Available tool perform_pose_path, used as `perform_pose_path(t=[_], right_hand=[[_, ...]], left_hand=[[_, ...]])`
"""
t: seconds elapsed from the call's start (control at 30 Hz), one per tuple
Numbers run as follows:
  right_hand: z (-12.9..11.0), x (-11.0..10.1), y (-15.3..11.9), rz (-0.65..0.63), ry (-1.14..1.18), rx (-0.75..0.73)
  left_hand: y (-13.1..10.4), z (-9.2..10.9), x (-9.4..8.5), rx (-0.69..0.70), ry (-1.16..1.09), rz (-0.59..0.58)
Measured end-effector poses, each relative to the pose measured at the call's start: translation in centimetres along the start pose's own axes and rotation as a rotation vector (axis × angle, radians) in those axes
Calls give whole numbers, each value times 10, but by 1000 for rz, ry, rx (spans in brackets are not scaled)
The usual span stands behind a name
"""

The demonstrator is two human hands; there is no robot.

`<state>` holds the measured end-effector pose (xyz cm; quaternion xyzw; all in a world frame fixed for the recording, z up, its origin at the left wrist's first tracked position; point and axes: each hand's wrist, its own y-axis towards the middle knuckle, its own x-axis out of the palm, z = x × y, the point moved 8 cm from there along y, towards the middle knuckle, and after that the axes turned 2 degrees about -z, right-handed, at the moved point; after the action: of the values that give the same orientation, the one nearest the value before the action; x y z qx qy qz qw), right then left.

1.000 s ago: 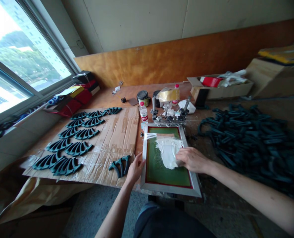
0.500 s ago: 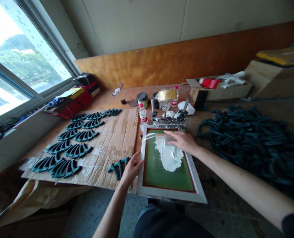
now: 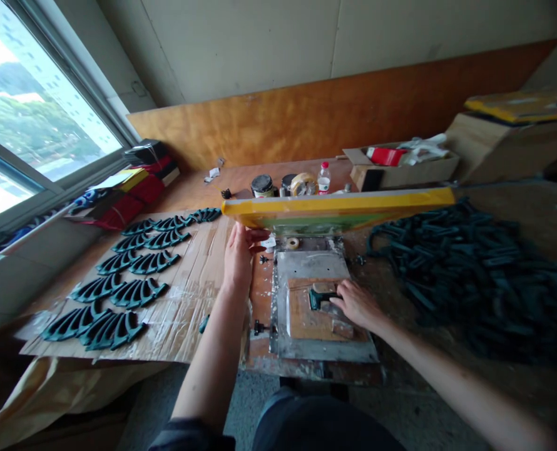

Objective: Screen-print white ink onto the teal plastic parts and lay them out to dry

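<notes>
My left hand (image 3: 238, 257) is raised at the near left corner of a silk-screen frame (image 3: 339, 202), fingers closed on its edge. The frame is tilted up, its yellow-taped edge toward me and a strip of green mesh beneath. Below it, a wooden jig board (image 3: 301, 319) with small blocks lies on a metal base plate (image 3: 306, 263). My right hand (image 3: 357, 305) pinches the right end of a dark green plastic piece (image 3: 321, 299) at those blocks. The white ink on the mesh is hidden from this angle.
Rows of dark green pieces (image 3: 140, 291) lie on a cardboard sheet (image 3: 198, 275) at left. A large heap of similar pieces (image 3: 475, 269) is at right. Jars (image 3: 262, 185), a tape roll (image 3: 303, 185) and a bottle (image 3: 324, 178) stand behind the frame.
The screen frame has swung up from lying flat, uncovering the base plate and jig. My left hand has risen with its edge; my right hand has left the inked mesh for the green piece.
</notes>
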<state>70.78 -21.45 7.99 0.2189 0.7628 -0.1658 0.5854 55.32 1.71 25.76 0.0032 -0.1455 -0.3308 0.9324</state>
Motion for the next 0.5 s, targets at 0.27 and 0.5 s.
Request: perform_pose_path(t=[0.27, 0.5], right_hand=[[-101, -9, -44, 212, 166, -144], [59, -37, -24, 116, -218, 133]], left_hand=[[-175, -190, 16, -870, -46, -189], [-153, -184, -162, -734, 411, 289]])
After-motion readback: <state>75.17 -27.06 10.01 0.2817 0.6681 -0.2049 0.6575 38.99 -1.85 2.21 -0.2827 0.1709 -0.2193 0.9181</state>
